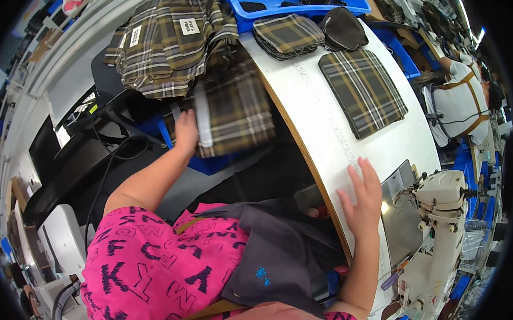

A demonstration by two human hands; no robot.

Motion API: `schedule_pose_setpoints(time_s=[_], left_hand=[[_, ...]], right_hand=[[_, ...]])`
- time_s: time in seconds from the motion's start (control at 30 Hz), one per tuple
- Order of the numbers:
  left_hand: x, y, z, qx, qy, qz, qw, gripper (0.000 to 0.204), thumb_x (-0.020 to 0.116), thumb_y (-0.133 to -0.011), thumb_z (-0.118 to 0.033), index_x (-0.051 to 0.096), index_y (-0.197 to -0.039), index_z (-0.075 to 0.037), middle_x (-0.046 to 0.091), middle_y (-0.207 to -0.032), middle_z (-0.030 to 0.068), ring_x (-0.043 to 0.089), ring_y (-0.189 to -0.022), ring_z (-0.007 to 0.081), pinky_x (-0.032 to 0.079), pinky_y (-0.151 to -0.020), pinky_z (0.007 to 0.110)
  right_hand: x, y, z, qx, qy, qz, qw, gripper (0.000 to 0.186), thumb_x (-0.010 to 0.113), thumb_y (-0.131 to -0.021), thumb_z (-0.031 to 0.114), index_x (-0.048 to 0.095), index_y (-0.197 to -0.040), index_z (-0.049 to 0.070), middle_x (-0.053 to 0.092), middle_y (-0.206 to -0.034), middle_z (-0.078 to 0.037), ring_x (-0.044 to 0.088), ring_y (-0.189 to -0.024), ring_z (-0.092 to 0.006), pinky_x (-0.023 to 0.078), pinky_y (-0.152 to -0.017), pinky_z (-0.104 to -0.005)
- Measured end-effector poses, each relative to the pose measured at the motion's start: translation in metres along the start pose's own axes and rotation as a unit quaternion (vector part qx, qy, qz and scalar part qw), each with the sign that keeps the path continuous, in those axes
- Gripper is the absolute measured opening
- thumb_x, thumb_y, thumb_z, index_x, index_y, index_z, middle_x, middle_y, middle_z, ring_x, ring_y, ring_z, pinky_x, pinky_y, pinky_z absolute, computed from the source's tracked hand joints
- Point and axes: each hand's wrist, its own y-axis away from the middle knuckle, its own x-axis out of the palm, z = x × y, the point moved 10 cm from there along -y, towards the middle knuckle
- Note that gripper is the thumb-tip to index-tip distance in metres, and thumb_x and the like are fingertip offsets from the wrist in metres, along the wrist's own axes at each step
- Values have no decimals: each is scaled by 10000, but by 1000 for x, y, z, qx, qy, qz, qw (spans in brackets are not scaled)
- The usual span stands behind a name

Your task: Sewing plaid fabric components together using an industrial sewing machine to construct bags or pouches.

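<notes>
My left hand (pixel 185 133) reaches out to the left and grips a plaid fabric piece with a white strip (pixel 230 116) that hangs from a stack beside the table. A big heap of plaid garment pieces with white labels (pixel 170 36) lies above it. My right hand (pixel 362 198) rests flat and open on the white sewing table (pixel 322 105), fingers spread, holding nothing. A flat plaid panel (pixel 362 90) lies on the table farther away. The sewing machine (pixel 437 225) stands just right of my right hand.
A small stack of plaid pieces (pixel 287 35) and a dark pouch (pixel 343 27) lie at the table's far end by a blue bin (pixel 263 9). Another person in a white top (pixel 462 103) sits at the right. A dark apron (pixel 281 258) covers my lap.
</notes>
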Motion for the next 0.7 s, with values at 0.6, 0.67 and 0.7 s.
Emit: schedule_pose_setpoints(time_s=[0.6, 0.67, 0.7], left_hand=[[-76, -44, 7, 99, -279, -183, 937, 347, 658, -968, -359, 589, -1113, -52, 700, -1038, 187, 672, -958, 400, 521, -850, 461], [-14, -31, -54, 239, -208, -78, 945, 309, 664, -971, -344, 646, -1060, -49, 696, -982, 162, 672, -877, 328, 523, -807, 404], [48, 7, -118, 269, -191, 6, 944, 255, 658, -981, -295, 666, -1042, -49, 694, -946, 137, 672, -856, 284, 522, -782, 367]], right_hand=[[8, 7, -45, 92, -84, -68, 990, 372, 749, -826, 131, 698, -1186, 51, 635, -1330, -135, 566, -1283, -351, 440, -1066, -451], [6, 2, -38, 68, -104, -77, 989, 360, 756, -822, 128, 704, -1168, 48, 642, -1310, -133, 583, -1247, -349, 451, -1045, -448], [3, 8, -46, 89, -91, -81, 989, 360, 756, -822, 128, 704, -1168, 48, 642, -1310, -133, 583, -1247, -349, 451, -1045, -448]])
